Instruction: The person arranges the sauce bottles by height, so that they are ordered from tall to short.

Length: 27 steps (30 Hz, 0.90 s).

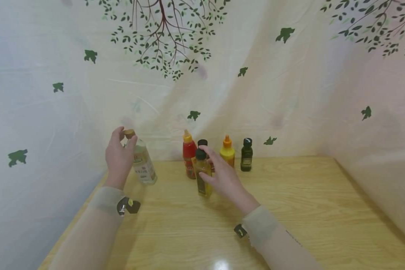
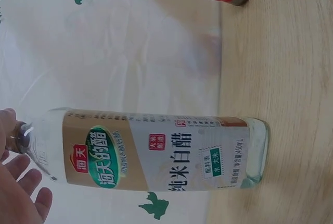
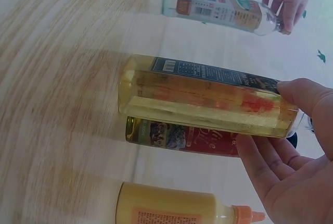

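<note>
At the table's left, my left hand (image 1: pixel 119 157) pinches the brown cap of a clear glass white vinegar bottle (image 2: pixel 156 151). This bottle leans a little in the head view, its base at the tabletop. Nearer the middle, my right hand (image 1: pixel 224 178) has thumb and fingers around the upper part of a dark-capped bottle of yellow oil (image 3: pixel 208 99). Whether that bottle's base touches the table I cannot tell. Right behind it stands an olive oil bottle (image 3: pixel 192 138) with a red label, mostly hidden in the head view.
A red sauce bottle (image 1: pixel 189 152) with a yellow nozzle stands behind and left of the oil. To the right are a yellow squeeze bottle (image 1: pixel 227 152) and a small dark green bottle (image 1: pixel 246 155). A leaf-printed curtain (image 1: pixel 307 93) hangs behind the wooden table (image 1: pixel 290 202).
</note>
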Motion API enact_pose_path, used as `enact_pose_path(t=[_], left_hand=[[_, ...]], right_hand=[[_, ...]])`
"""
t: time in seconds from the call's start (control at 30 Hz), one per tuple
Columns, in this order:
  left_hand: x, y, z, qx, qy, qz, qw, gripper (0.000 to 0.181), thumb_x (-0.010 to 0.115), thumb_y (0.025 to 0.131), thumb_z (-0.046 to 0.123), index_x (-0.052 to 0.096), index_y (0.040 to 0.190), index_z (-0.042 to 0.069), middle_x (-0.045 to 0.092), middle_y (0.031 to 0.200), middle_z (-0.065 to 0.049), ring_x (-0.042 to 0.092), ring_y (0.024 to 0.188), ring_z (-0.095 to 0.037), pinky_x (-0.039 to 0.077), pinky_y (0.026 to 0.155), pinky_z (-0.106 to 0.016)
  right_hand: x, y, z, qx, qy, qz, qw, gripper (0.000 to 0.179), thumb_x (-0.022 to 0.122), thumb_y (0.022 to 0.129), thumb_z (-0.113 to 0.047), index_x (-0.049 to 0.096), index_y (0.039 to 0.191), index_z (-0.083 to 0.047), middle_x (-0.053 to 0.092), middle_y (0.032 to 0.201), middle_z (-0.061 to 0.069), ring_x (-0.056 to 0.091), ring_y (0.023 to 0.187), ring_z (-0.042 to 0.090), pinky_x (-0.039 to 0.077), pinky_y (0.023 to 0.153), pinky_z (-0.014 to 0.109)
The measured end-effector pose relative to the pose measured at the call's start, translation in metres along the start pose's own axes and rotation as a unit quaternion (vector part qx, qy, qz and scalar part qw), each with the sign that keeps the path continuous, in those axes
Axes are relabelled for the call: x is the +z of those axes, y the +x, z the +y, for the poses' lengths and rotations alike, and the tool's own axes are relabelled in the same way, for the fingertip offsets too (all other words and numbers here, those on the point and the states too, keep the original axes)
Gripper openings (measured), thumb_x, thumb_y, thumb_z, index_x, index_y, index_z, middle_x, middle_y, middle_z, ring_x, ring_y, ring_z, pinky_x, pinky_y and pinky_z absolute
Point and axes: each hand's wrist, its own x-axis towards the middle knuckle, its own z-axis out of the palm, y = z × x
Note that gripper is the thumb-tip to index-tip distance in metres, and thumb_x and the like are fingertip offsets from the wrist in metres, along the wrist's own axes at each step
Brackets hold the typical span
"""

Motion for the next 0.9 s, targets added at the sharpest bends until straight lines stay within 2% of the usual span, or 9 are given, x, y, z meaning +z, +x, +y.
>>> enact_pose_path(t=[0.1,0.3,0.4,0.57,0.7,0.8,0.9], left_hand=[[-0.002,-0.001,0.004,0.017,0.004,0.012,0.9998,0.070,0.061,0.115,0.040,0.033,0.173,0.011,0.041,0.173,-0.016,0.038,0.159,-0.040,0.033,0.128,-0.062],[-0.005,-0.003,0.014,0.056,0.012,0.040,0.9976,0.069,0.065,0.113,0.038,0.039,0.169,0.008,0.040,0.172,-0.017,0.035,0.160,-0.038,0.030,0.130,-0.059],[-0.003,-0.005,0.020,0.068,0.010,0.049,0.9964,0.068,0.066,0.113,0.037,0.041,0.168,0.008,0.041,0.172,-0.014,0.034,0.160,-0.036,0.030,0.131,-0.056],[0.001,-0.009,0.027,0.092,0.008,0.061,0.9938,0.066,0.070,0.111,0.035,0.045,0.166,0.009,0.042,0.172,-0.011,0.033,0.160,-0.033,0.029,0.132,-0.054],[0.007,-0.013,0.031,0.120,0.009,0.072,0.9902,0.064,0.072,0.110,0.032,0.048,0.164,0.009,0.044,0.170,-0.011,0.035,0.157,-0.033,0.033,0.129,-0.054],[0.013,-0.017,0.037,0.146,0.005,0.080,0.9860,0.061,0.074,0.109,0.027,0.051,0.161,0.006,0.046,0.168,-0.013,0.044,0.147,-0.036,0.044,0.118,-0.055],[0.019,-0.021,0.044,0.177,0.000,0.084,0.9806,0.060,0.076,0.108,0.024,0.052,0.159,0.004,0.049,0.165,-0.015,0.045,0.145,-0.038,0.046,0.114,-0.057]], right_hand=[[0.000,0.000,-0.001,0.001,0.001,-0.002,1.0000,0.089,0.085,0.102,-0.021,0.030,0.167,-0.046,0.066,0.139,0.010,0.060,0.059,0.017,0.049,0.052,0.031],[0.000,0.000,-0.001,0.004,0.002,-0.003,1.0000,0.089,0.084,0.102,-0.021,0.030,0.167,-0.046,0.066,0.139,0.011,0.059,0.058,0.018,0.049,0.052,0.032],[-0.001,0.000,-0.001,0.003,0.003,-0.003,1.0000,0.089,0.085,0.101,-0.020,0.030,0.167,-0.046,0.066,0.139,0.010,0.062,0.062,0.019,0.050,0.053,0.033],[0.000,-0.002,0.000,0.001,0.004,0.003,1.0000,0.090,0.086,0.100,-0.019,0.032,0.168,-0.043,0.066,0.140,0.010,0.069,0.079,0.021,0.053,0.055,0.032],[0.000,-0.004,0.000,0.002,0.005,0.006,1.0000,0.090,0.086,0.100,-0.019,0.033,0.169,-0.042,0.067,0.140,0.010,0.072,0.087,0.023,0.055,0.057,0.032],[-0.001,-0.005,0.000,0.001,0.006,0.006,1.0000,0.091,0.087,0.100,-0.018,0.033,0.169,-0.042,0.068,0.138,0.010,0.072,0.093,0.025,0.056,0.059,0.033],[-0.003,-0.005,0.000,-0.002,0.005,0.005,1.0000,0.090,0.087,0.099,-0.018,0.033,0.169,-0.041,0.069,0.135,0.009,0.072,0.102,0.028,0.057,0.063,0.033]])
